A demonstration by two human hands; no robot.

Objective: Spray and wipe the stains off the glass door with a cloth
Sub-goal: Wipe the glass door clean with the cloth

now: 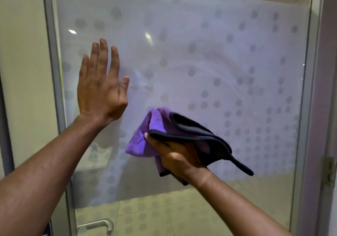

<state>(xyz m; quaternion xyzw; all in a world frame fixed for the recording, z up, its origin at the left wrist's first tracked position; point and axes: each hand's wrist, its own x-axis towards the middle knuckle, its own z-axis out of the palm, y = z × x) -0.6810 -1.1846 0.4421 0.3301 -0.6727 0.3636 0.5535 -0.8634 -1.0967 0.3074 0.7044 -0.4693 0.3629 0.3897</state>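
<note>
A frosted glass door (209, 57) with a pattern of grey dots fills the view. Faint curved wipe streaks show near its middle. My left hand (102, 88) rests flat on the glass at the left, fingers spread and pointing up, holding nothing. My right hand (179, 158) grips a bunched purple cloth with black edging (145, 137), pressed against the glass lower centre. A black-edged corner of the cloth hangs out to the right. No spray bottle is in view.
A grey metal frame (54, 71) runs down the door's left side, and a metal handle (98, 225) sits at the bottom left. A hinge (329, 172) is on the right frame. Tiled floor shows through the clear lower glass.
</note>
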